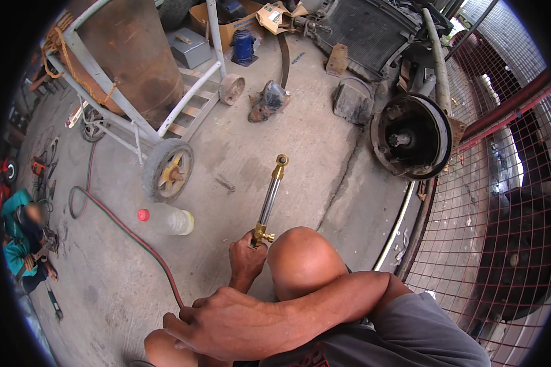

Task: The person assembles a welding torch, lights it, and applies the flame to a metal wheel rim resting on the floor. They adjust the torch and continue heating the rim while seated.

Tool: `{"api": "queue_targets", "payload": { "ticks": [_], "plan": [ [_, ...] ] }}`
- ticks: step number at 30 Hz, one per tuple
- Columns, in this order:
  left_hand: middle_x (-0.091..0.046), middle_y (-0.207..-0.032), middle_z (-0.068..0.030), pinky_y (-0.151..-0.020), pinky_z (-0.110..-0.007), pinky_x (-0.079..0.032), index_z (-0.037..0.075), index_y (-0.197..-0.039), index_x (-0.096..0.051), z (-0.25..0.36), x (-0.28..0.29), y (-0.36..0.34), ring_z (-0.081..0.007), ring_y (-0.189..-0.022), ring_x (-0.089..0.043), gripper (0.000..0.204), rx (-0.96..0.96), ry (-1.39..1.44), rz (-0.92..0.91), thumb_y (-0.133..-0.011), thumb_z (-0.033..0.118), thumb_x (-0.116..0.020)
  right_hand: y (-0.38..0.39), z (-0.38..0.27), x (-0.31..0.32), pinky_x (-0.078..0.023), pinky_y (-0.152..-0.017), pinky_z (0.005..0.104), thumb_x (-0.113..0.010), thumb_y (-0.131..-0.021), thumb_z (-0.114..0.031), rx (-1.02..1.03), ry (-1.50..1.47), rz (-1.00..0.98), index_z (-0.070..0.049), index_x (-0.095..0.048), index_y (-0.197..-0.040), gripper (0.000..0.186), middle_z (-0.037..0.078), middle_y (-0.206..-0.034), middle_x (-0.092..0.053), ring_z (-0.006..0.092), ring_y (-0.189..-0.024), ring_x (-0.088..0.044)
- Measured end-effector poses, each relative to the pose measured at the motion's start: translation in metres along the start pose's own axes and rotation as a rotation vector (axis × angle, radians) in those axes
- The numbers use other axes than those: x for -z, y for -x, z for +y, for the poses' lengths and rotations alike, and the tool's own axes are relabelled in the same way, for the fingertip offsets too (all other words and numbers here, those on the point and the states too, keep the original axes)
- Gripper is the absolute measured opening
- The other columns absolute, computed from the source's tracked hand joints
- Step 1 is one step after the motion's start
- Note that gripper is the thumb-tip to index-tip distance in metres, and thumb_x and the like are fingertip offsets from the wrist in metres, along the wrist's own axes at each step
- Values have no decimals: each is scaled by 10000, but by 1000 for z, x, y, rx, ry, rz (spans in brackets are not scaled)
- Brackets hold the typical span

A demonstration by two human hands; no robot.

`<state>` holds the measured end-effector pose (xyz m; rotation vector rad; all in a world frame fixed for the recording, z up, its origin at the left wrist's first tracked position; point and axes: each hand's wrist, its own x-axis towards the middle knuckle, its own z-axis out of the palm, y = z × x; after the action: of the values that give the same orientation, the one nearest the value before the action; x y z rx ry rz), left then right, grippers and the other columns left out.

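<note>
A brass and silver cutting torch [268, 205] points away from me, its angled brass head at the far end. My left hand [247, 260] is closed round its near end, just below the brass valve knob. My right arm crosses in front of my raised right knee [305, 260]. Low at the left, my right hand [217, 321] is closed, fingers bent down. What those fingers hold, if anything, is hidden. A red and green twin hose [147, 248] runs up to this hand and disappears behind it.
A clear bottle with a red cap [165, 218] lies left of the torch. Beyond it stands a wheeled cart [168, 170] carrying a rusty cylinder [125, 52]. A greasy metal part [269, 101] and a brake drum [411, 136] lie ahead. Red mesh fencing [465, 226] borders the right; another person [21, 238] sits far left.
</note>
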<state>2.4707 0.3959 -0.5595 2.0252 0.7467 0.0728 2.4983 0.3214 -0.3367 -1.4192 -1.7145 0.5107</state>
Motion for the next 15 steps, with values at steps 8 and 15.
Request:
{"api": "queue_targets", "payload": {
  "ticks": [8, 15],
  "plan": [
    [-674, -754, -275, -704, -513, -559, -11, -1128, -750, -2, -3, -8, -470, -736, -718, 356, -61, 40, 18, -834, 158, -639, -2, 5, 2, -593, -575, 414, -687, -867, -147, 9, 3, 27, 21, -598, -1010, 238, 119, -726, -707, 318, -669, -765],
    [-639, -704, -262, -679, -512, -539, -15, -1028, -717, -4, -4, -9, -479, -687, -678, 275, -92, 69, 26, -829, 160, -640, -5, 7, -8, -594, -577, 411, -696, -846, -130, -17, 67, 2, 19, -598, -997, 234, 118, -711, -705, 311, -655, -763]
  ]
}}
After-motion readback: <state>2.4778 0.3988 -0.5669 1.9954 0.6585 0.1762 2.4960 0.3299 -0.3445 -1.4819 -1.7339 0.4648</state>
